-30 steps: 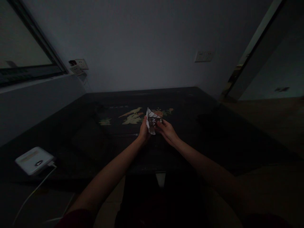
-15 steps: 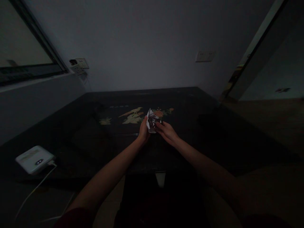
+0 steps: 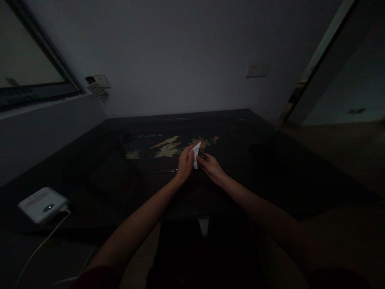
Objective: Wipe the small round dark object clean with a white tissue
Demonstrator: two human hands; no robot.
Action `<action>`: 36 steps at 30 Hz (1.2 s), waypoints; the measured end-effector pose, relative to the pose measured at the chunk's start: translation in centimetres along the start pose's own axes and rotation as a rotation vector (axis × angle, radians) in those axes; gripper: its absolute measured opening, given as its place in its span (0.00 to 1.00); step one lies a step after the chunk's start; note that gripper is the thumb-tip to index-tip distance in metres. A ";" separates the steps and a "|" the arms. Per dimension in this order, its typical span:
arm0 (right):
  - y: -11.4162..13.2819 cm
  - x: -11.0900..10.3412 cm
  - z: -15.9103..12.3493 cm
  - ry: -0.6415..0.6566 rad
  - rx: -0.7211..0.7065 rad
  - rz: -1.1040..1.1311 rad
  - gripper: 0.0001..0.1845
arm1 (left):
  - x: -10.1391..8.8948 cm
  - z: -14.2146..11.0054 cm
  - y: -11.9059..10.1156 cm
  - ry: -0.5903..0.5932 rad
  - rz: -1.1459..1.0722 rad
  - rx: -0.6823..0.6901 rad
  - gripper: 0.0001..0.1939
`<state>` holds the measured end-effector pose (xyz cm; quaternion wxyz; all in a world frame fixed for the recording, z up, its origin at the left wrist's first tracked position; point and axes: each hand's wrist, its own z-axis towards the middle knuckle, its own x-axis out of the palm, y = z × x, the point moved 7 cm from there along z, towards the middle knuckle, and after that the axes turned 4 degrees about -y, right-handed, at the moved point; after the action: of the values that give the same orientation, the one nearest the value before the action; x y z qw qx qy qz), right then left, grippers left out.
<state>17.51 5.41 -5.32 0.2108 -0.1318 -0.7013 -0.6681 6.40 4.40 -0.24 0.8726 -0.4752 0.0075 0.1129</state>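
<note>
The room is very dim. Over the middle of a dark table (image 3: 270,168), my left hand (image 3: 184,164) is closed on a small white tissue (image 3: 195,155), pressed against something small and dark. My right hand (image 3: 210,166) pinches that small dark object (image 3: 202,156) from the right side; it is now mostly hidden behind the tissue and fingers, and I cannot name it. Both hands meet just in front of a painted bird-and-flower pattern (image 3: 168,147) on the tabletop.
A white device (image 3: 42,204) with a white cable (image 3: 45,241) lies at the table's near left corner. Wall sockets (image 3: 98,82) sit at the back left, a switch plate (image 3: 257,70) on the far wall. A window frame (image 3: 36,92) is at left, a doorway at right.
The tissue has been folded over the small shiny object, which showed between the hands before. My left hand has closed further over it; both hands stayed in place.
</note>
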 end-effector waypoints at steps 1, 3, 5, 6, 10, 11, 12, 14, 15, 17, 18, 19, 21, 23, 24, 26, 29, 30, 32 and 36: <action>0.0 0.0 0.0 -0.006 -0.004 -0.007 0.25 | 0.0 0.0 -0.6 0.024 0.053 0.061 0.19; 0.1 0.0 0.0 -0.006 -0.014 -0.020 0.25 | 0.1 0.1 -1.6 0.072 0.130 0.161 0.18; 0.2 0.2 -0.1 0.003 -0.024 -0.022 0.26 | 0.1 0.1 -2.1 0.099 0.155 0.213 0.18; 0.3 0.2 -0.1 0.007 -0.027 -0.019 0.26 | 0.1 0.2 -2.1 0.102 0.150 0.214 0.18; 0.5 0.3 -0.1 0.006 -0.039 -0.005 0.27 | -0.2 0.5 -0.7 0.051 0.019 0.068 0.19; 0.5 0.2 0.0 0.006 -0.041 -0.002 0.26 | -0.2 0.5 0.0 0.032 -0.036 0.005 0.19; 0.5 0.2 0.0 0.009 -0.041 0.002 0.26 | -0.2 0.6 0.8 0.013 -0.098 -0.064 0.19; 0.6 0.2 0.0 0.022 -0.034 0.010 0.26 | 0.0 0.6 2.5 -0.028 -0.239 -0.212 0.18; 0.6 0.3 -0.1 0.030 -0.029 0.013 0.25 | 0.1 0.5 3.3 -0.051 -0.312 -0.285 0.18; 0.7 0.3 -0.1 0.040 -0.020 0.012 0.25 | 0.2 0.3 4.5 -0.116 -0.448 -0.413 0.16; 0.7 0.4 -0.2 0.046 -0.018 0.008 0.25 | 0.5 0.2 5.0 -0.136 -0.514 -0.473 0.16; 0.8 0.4 -0.2 0.052 -0.019 0.004 0.25 | 0.7 0.1 5.4 -0.147 -0.579 -0.530 0.16; 0.9 0.5 -0.3 0.063 -0.025 0.005 0.25 | 1.4 -0.1 5.7 -0.138 -0.697 -0.618 0.18; 0.9 0.6 -0.3 0.069 -0.031 0.019 0.25 | 2.0 -0.1 5.6 -0.113 -0.778 -0.655 0.19; 0.8 0.6 -0.2 0.069 -0.032 0.028 0.25 | 2.2 0.0 5.5 -0.105 -0.801 -0.662 0.19; 0.8 0.6 -0.2 0.069 -0.030 0.038 0.24 | 2.4 0.0 5.5 -0.099 -0.815 -0.676 0.18; 0.8 0.6 -0.2 0.070 -0.025 0.045 0.24 | 2.2 -0.1 5.6 -0.107 -0.778 -0.665 0.17; 0.8 0.6 -0.2 0.069 -0.022 0.046 0.24 | 2.0 -0.1 5.6 -0.109 -0.756 -0.643 0.17; 0.9 0.7 -0.3 0.065 -0.020 0.044 0.24 | 1.6 0.0 5.6 -0.112 -0.702 -0.588 0.17; 0.8 0.6 -0.2 0.049 -0.017 0.028 0.25 | 0.6 0.2 5.4 -0.123 -0.551 -0.466 0.18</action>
<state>17.38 5.17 -4.33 0.2359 -0.1269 -0.6884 -0.6740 5.86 7.51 -4.64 0.7374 -0.6378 -0.1993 -0.0992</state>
